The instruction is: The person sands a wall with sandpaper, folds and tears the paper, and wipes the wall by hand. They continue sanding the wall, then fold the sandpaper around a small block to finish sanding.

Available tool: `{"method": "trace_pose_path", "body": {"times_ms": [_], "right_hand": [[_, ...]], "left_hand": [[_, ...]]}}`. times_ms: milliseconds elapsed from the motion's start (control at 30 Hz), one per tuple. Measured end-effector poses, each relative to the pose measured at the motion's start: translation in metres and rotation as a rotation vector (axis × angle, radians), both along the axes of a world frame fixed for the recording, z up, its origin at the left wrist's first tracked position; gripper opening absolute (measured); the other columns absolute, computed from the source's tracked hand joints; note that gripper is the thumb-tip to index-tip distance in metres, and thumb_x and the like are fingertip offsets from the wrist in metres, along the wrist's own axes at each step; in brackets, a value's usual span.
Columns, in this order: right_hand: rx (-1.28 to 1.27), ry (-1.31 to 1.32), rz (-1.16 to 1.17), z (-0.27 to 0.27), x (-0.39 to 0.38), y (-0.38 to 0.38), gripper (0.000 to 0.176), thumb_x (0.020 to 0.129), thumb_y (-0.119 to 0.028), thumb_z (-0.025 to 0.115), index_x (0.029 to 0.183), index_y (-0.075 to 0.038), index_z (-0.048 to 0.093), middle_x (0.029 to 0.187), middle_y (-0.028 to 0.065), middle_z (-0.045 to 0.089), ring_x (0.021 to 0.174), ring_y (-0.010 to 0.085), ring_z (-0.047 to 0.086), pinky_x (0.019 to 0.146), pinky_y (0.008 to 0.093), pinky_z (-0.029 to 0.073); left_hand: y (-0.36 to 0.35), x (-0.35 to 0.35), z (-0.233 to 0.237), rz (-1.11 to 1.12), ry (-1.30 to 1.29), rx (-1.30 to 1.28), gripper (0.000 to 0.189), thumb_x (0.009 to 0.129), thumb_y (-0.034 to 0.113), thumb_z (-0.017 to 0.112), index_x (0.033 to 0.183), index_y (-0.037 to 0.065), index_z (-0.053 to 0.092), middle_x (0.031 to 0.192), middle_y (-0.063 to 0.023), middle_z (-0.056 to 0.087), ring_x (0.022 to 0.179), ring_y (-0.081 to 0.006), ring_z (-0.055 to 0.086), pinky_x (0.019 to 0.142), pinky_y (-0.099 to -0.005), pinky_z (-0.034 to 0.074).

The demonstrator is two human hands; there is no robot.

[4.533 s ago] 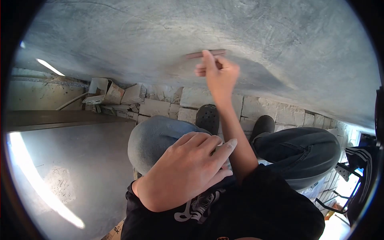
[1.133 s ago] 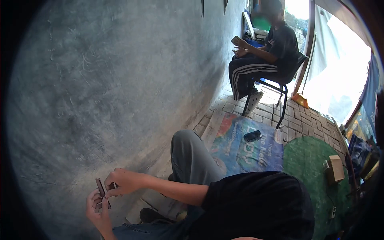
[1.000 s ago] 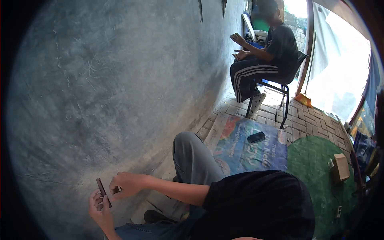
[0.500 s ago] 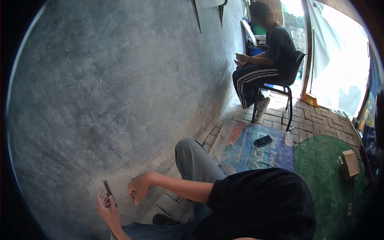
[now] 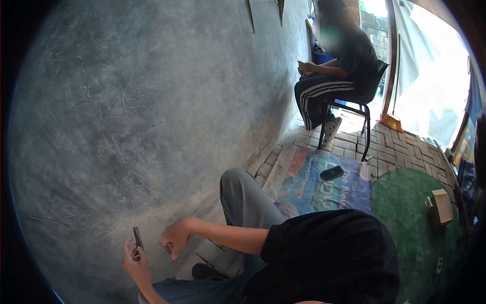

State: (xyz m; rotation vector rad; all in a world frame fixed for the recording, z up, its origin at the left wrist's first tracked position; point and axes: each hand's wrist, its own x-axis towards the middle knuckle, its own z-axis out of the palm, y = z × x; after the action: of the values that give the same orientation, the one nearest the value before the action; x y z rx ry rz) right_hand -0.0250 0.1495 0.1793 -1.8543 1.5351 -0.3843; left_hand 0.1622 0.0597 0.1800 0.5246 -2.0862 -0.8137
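Observation:
My left hand (image 5: 135, 261) is closed round a thin, dark brown flat object (image 5: 137, 238), which stands nearly upright and shows mostly its edge. To the right of it and a little higher, my right hand (image 5: 175, 238) hangs bent at the wrist, its fingers curled together and pointing down. Whatever those fingers hold is too small to make out. The two hands are apart, in front of the grey wall (image 5: 152, 126) and near my raised knee (image 5: 240, 195).
Another person (image 5: 354, 55) sits on a black chair (image 5: 366, 126), hands together. A dark phone (image 5: 331, 174) lies on a printed banner (image 5: 298, 177). A cardboard box (image 5: 442, 207) stands on a green round mat (image 5: 400, 223). Behind are a broom (image 5: 392, 122) and a blue container (image 5: 321, 58).
The view has shifted slightly, so the banner, phone and mat sit a little higher. The seated person's head has leaned slightly. My hands keep nearly the same pose.

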Motion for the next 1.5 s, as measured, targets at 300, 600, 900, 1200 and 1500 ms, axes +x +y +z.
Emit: {"method": "trace_pose_path", "body": {"times_ms": [300, 600, 900, 1200, 1500], "right_hand": [[-0.002, 0.005, 0.026, -0.016, -0.003, -0.012, 0.034, 0.072, -0.036, 0.071, 0.091, -0.009, 0.067, 0.085, 0.0106, 0.067, 0.08, 0.0238, 0.064, 0.068, 0.0344, 0.05], [-0.589, -0.509, -0.04, 0.025, -0.062, 0.034, 0.017, 0.081, -0.022, 0.066, 0.091, -0.007, 0.066, 0.079, 0.0049, 0.066, 0.073, 0.0149, 0.062, 0.062, 0.0278, 0.048], [-1.162, 0.801, -0.654, 0.18, -0.101, 0.161, 0.013, 0.084, -0.009, 0.056, 0.073, -0.007, 0.063, 0.055, 0.0039, 0.057, 0.047, 0.0079, 0.056, 0.041, 0.0207, 0.044], [-1.233, 1.283, -0.797, 0.179, -0.124, 0.139, 0.012, 0.084, -0.007, 0.056, 0.09, -0.01, 0.067, 0.07, 0.002, 0.065, 0.054, 0.0099, 0.062, 0.044, 0.0211, 0.047], [-0.249, 0.204, -0.151, 0.131, -0.111, 0.087, 0.023, 0.081, -0.028, 0.062, 0.093, -0.01, 0.068, 0.08, 0.0056, 0.069, 0.07, 0.0191, 0.065, 0.069, 0.0311, 0.049]], "left_hand": [[0.01, -0.011, 0.006, 0.058, -0.065, -0.025, 0.035, 0.08, -0.002, 0.053, 0.115, 0.0, 0.051, 0.083, -0.0105, 0.062, 0.064, -0.0133, 0.058, 0.052, -0.0256, 0.046], [-0.016, -0.033, -0.031, 0.045, 0.013, 0.164, 0.038, 0.079, -0.002, 0.06, 0.116, -0.003, 0.05, 0.085, -0.0101, 0.059, 0.068, -0.0129, 0.058, 0.052, -0.0237, 0.045], [0.009, -0.11, -0.044, -0.128, 0.243, 0.511, 0.032, 0.082, 0.0, 0.059, 0.113, -0.005, 0.05, 0.088, -0.0111, 0.059, 0.067, -0.0124, 0.057, 0.053, -0.0223, 0.044], [-0.006, -0.103, -0.105, -0.04, 0.234, 0.624, 0.028, 0.082, -0.001, 0.059, 0.108, -0.005, 0.051, 0.083, -0.0107, 0.06, 0.061, -0.0104, 0.055, 0.049, -0.0211, 0.041], [-0.022, -0.09, -0.14, 0.035, 0.332, 0.598, 0.023, 0.084, 0.0, 0.058, 0.106, -0.004, 0.051, 0.079, -0.0105, 0.06, 0.054, -0.0081, 0.051, 0.045, -0.0208, 0.038]]}}
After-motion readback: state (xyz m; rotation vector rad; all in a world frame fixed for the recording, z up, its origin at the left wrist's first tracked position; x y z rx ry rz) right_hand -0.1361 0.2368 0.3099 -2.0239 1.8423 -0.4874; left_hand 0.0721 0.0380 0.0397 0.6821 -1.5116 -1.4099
